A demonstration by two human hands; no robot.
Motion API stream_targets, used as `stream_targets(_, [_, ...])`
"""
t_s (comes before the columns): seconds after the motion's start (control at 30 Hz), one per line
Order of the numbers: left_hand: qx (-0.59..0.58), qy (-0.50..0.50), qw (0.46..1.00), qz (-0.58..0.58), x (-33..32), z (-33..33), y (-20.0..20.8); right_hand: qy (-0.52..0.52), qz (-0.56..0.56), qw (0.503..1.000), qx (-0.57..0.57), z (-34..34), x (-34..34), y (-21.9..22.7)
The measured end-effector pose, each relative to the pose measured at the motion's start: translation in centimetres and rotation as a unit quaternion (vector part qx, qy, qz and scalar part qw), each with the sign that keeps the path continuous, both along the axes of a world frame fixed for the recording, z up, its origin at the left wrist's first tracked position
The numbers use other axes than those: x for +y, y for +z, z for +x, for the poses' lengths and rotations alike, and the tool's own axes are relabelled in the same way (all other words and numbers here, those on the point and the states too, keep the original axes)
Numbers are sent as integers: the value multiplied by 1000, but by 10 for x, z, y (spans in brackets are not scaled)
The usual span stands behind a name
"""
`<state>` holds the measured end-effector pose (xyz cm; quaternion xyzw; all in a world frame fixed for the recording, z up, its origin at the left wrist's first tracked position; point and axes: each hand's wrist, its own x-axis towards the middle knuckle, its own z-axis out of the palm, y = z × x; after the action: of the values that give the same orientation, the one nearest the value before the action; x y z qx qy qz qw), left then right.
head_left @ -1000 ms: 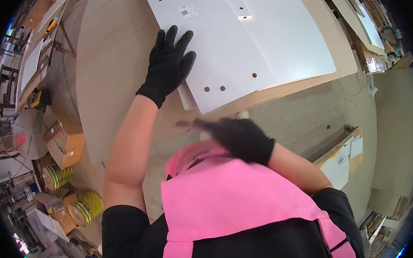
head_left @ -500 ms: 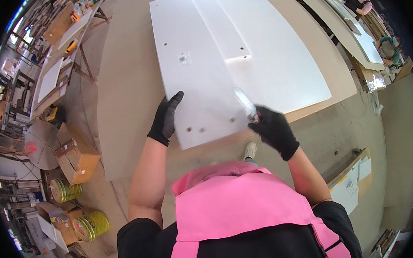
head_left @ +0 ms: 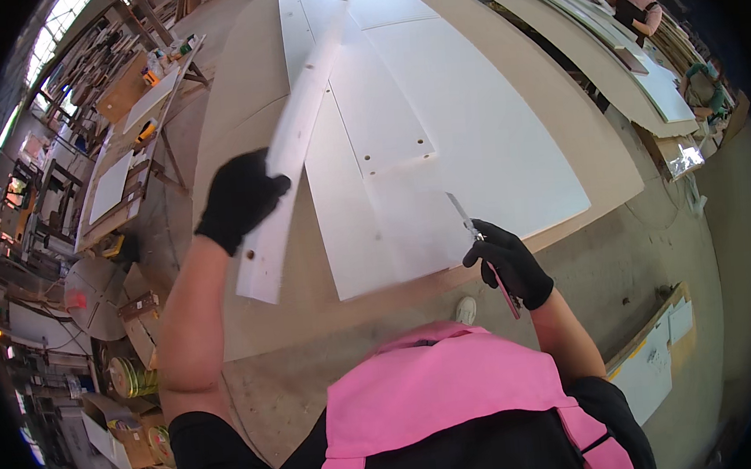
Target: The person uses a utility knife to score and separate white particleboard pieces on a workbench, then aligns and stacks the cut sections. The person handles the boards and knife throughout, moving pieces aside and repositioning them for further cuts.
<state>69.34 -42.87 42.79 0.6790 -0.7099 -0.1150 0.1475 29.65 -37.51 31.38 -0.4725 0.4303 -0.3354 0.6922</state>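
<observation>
Brown sheet board (head_left: 272,326) spreads across the middle of a cluttered workshop, with white panels (head_left: 511,166) lying flat on it, a side table (head_left: 124,147) off to the left and a co-worker (head_left: 637,9) at the far upper right. Over the left part of the board a long white strip (head_left: 298,130), dotted with dark holes and blurred, runs aslant from lower left to upper right, its far part passing in front of the white panels. The left hand (head_left: 242,196), gloved in black, is clamped on the strip's left edge toward the near end, the thumb lying across the white face and the knuckles turned up and outward. Behind it the bare left forearm (head_left: 190,320) rises steeply from a bent elbow, leaning a little to the right. The right hand (head_left: 512,268), gloved likewise, sits well apart from the left, by the near edge of the white panels; its fingers are curled round a slim tool (head_left: 464,214), whose narrow silver end points up and left while a pinkish end sticks out below the palm. Whether the silver tip meets the white surface cannot be told. The right forearm (head_left: 571,338) slants up and leftward, beside the pink apron (head_left: 440,384).
</observation>
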Motion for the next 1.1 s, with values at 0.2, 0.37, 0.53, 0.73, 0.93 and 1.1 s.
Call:
stream_targets(0.2, [-332, -51, 939, -70, 59, -65, -70, -68, -39, 996, -41, -39, -17, -15])
stream_targets(0.37, [-242, -111, 961, -74, 93, -40, -93, -151, -57, 987, -12, -75, -34, -11])
stream_targets(0.53, [-105, -86, 991, -6, 77, 2, -114, -248, -117, 959, 74, -105, -66, -21])
stream_targets(0.73, [-198, 99, 975, -23, 16, -33, -160, -264, -392, 781, 408, -166, -122, -45])
stream_targets(0.93, [-150, 51, 985, -75, -70, -155, -184, -213, -139, 928, 272, -189, -117, -36])
stream_targets(1.1, [39, -315, 925, -209, -94, -374, -190, -251, -51, 963, 77, -196, -114, -29])
